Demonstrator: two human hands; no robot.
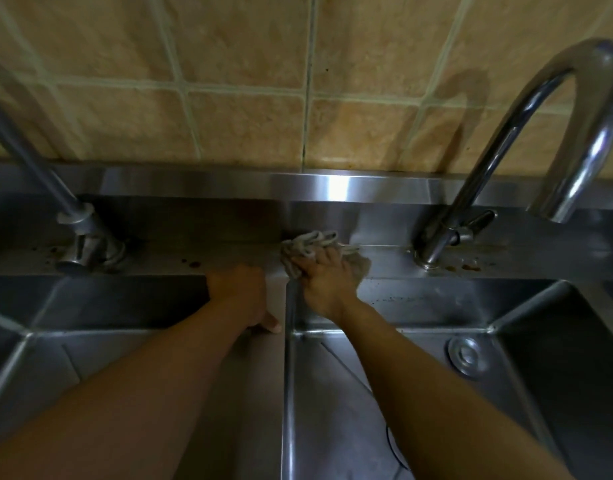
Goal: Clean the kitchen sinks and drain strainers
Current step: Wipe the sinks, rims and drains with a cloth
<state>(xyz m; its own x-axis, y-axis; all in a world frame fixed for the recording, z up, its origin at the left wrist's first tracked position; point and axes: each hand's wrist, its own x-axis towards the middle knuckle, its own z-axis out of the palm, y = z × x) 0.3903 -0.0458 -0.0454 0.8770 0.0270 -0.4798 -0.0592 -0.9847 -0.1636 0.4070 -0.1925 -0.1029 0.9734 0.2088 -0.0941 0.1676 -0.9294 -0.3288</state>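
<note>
- Grey, soft cloth point(307, 250) at frame centre, bunched on the ledge behind the sinks point(384, 358); limp, best held wadded.
- Right hand point(327, 284) clamps it.
- Left hand point(244, 296) braces on the divider, fingers hidden.

- Right hand point(327, 284) gripping a crumpled grey cloth point(312, 249) against the steel ledge point(229, 258) behind two sinks.
- Left hand point(244, 296) resting on the divider point(263, 393) between left sink point(90, 306) and right sink point(436, 341), fingers hooked over the edge.
- Round strainer point(468, 356) in the right sink's floor.
- Left tap point(80, 230) and curved right tap point(527, 133) on the ledge, rusty spots beside both.
- Tan tiled wall point(249, 81) behind.
</note>
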